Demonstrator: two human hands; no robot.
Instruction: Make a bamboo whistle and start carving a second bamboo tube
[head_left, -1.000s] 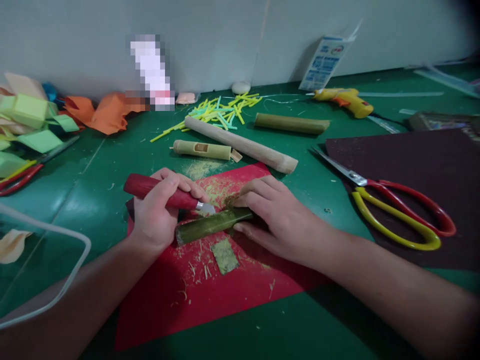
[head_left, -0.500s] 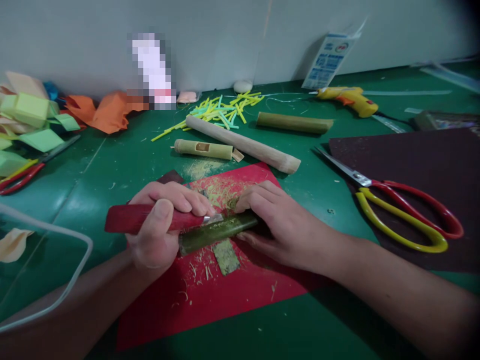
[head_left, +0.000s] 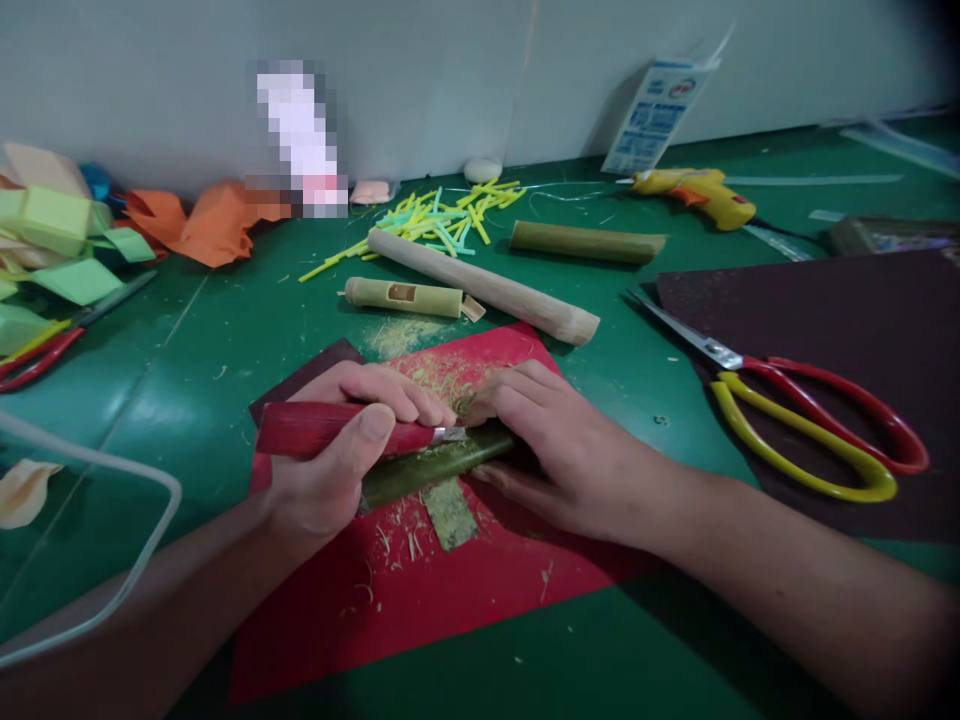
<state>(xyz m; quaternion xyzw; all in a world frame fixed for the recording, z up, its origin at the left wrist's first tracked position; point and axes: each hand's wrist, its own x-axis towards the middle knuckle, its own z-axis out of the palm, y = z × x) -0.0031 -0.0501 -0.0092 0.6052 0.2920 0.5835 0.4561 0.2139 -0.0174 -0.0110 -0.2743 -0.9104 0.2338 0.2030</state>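
Note:
My left hand (head_left: 341, 455) is closed round a red-handled carving knife (head_left: 315, 430). Its short metal blade rests against a green bamboo tube (head_left: 427, 470), close to the fingers of my right hand (head_left: 551, 440). That hand grips the tube's right end and hides it. Beneath both lies a red sheet (head_left: 480, 610) strewn with pale shavings. Just below the tube is a small square piece of mottled green sandpaper-like material (head_left: 450, 515). Part of a dark sheet (head_left: 300, 380) shows behind my left hand.
Behind my hands lie a notched bamboo tube (head_left: 431, 299), a long pale stick (head_left: 487, 285), another bamboo piece (head_left: 585, 243) and yellow-green strips (head_left: 442, 220). Large scissors (head_left: 750, 375) rest on a dark sheet at right, a yellow glue gun (head_left: 697, 195) beyond. Folded paper (head_left: 67, 230) is at left.
My left hand has slid the knife to the right along the bamboo tube, bringing the blade nearer my right hand. My right hand keeps its grip in nearly the same place.

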